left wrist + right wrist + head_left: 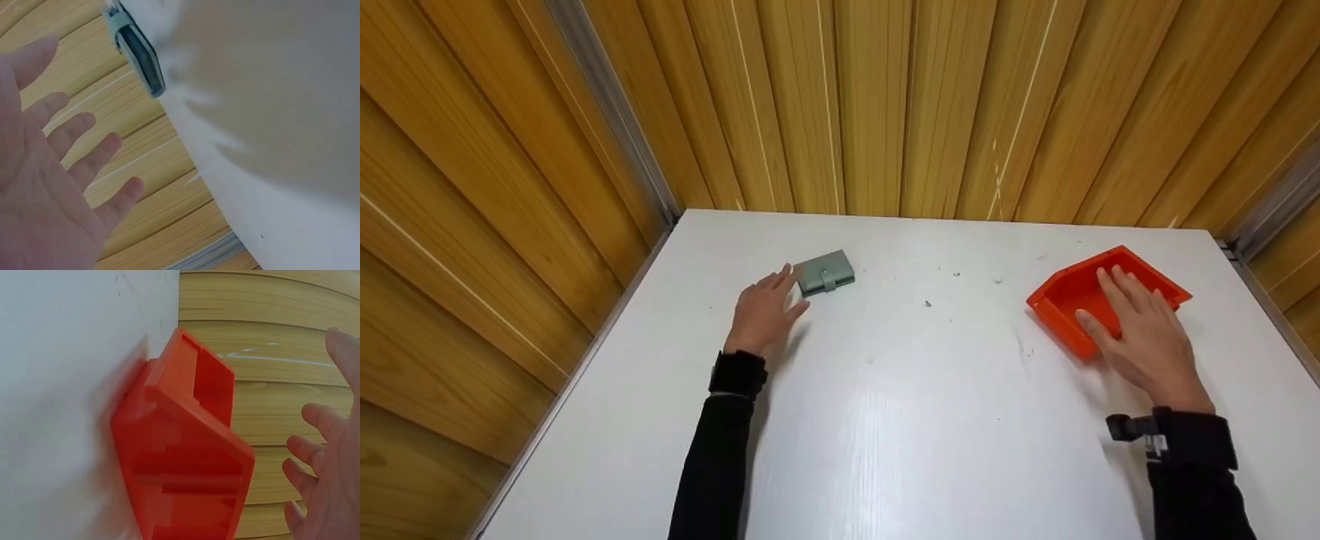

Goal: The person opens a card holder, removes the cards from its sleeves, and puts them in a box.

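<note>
A small grey-green wallet (pixel 825 273) with a snap strap lies on the white table at the far left. My left hand (pixel 765 311) is beside it, fingers spread and holding nothing. The left wrist view shows the wallet (pixel 135 50) from its edge, apart from the fingertips. At the right stands an orange-red plastic bin (pixel 1072 300) with an open top. Over its near right side is my right hand (pixel 1147 334), fingers extended, hiding part of the bin. In the right wrist view the bin (pixel 185 439) stands apart from the fingers.
The white table (pixel 900 405) has a few dark specks and scuffs. Wood-patterned panels (pixel 870 112) rise behind its back edge and along the left side. Metal posts stand at the table's back corners.
</note>
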`<state>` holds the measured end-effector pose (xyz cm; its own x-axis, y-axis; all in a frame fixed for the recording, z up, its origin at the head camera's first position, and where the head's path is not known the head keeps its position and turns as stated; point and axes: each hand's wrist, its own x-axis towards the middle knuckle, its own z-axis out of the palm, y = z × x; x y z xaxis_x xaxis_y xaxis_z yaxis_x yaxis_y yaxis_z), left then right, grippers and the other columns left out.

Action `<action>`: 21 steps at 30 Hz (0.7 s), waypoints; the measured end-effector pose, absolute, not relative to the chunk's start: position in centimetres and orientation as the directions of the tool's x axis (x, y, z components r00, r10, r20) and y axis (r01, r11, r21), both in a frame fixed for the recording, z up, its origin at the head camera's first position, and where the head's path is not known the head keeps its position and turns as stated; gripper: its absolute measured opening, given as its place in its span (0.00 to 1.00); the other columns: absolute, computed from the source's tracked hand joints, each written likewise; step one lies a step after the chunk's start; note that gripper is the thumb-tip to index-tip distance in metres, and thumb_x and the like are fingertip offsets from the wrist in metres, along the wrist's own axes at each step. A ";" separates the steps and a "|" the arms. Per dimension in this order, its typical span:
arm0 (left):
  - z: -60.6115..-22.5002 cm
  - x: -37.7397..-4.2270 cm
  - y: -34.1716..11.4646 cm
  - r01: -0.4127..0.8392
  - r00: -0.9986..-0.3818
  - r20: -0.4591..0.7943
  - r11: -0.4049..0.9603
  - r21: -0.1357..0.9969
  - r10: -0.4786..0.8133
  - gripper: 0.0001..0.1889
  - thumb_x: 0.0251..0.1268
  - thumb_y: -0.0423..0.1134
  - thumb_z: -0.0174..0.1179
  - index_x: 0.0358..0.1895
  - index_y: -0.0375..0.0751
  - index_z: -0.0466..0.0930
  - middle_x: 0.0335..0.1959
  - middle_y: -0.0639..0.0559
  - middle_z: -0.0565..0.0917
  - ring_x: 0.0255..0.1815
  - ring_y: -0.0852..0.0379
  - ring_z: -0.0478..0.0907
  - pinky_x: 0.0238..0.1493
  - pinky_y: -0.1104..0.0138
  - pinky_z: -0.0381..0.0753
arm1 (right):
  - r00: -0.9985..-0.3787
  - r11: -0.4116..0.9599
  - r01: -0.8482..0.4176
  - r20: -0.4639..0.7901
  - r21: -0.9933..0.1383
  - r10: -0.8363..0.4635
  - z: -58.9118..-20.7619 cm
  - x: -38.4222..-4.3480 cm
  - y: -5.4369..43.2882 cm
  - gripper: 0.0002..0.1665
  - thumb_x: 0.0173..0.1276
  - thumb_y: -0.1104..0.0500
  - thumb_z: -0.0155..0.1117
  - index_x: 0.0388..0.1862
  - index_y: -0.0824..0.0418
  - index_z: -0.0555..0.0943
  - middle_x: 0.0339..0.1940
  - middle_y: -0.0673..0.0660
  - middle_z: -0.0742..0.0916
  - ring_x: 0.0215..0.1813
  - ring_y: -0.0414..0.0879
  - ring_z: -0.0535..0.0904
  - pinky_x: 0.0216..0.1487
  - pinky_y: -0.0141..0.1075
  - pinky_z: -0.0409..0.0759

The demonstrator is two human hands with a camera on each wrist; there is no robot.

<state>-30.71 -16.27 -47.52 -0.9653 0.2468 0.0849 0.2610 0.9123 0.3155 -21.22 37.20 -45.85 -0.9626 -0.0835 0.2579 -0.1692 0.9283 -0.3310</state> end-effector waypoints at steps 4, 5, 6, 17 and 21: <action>-47.5 -32.9 -16.0 0.242 -0.969 0.036 0.898 0.368 0.246 0.34 0.80 0.55 0.54 0.83 0.53 0.56 0.83 0.46 0.60 0.83 0.43 0.58 0.80 0.46 0.59 | -0.955 0.933 -0.198 0.273 -0.301 -0.115 -45.6 -21.8 34.7 0.48 0.79 0.36 0.52 0.86 0.59 0.51 0.84 0.70 0.57 0.83 0.69 0.50 0.83 0.61 0.37; -47.6 -33.4 -15.9 0.227 -0.971 0.020 0.895 0.384 0.238 0.34 0.81 0.55 0.53 0.83 0.54 0.56 0.83 0.47 0.60 0.83 0.43 0.57 0.80 0.46 0.58 | -0.953 0.931 -0.208 0.277 -0.300 -0.124 -45.6 -21.9 34.0 0.48 0.79 0.36 0.52 0.85 0.59 0.51 0.84 0.69 0.58 0.83 0.68 0.50 0.84 0.61 0.38; -47.6 -33.9 -15.7 0.208 -0.974 0.002 0.892 0.402 0.226 0.34 0.81 0.55 0.53 0.83 0.55 0.56 0.83 0.47 0.59 0.83 0.43 0.57 0.81 0.47 0.57 | -0.951 0.929 -0.218 0.278 -0.299 -0.134 -45.5 -22.1 33.2 0.48 0.79 0.36 0.53 0.85 0.59 0.52 0.84 0.69 0.58 0.83 0.68 0.50 0.84 0.61 0.38; -49.4 -35.6 -13.6 0.130 -0.991 0.026 0.898 0.420 0.131 0.25 0.80 0.48 0.56 0.76 0.51 0.72 0.72 0.39 0.73 0.71 0.40 0.72 0.72 0.48 0.71 | -0.926 0.901 -0.336 0.271 -0.276 -0.262 -46.3 -24.6 25.5 0.45 0.79 0.36 0.53 0.85 0.54 0.55 0.85 0.62 0.60 0.85 0.60 0.53 0.84 0.59 0.45; -49.3 -35.4 -12.4 0.131 -0.991 0.023 0.885 0.447 0.135 0.25 0.76 0.49 0.62 0.72 0.50 0.76 0.62 0.40 0.75 0.58 0.46 0.76 0.63 0.53 0.77 | -0.926 0.898 -0.350 0.244 -0.267 -0.288 -46.6 -25.2 23.9 0.44 0.79 0.36 0.52 0.85 0.53 0.56 0.85 0.61 0.61 0.85 0.59 0.53 0.84 0.59 0.45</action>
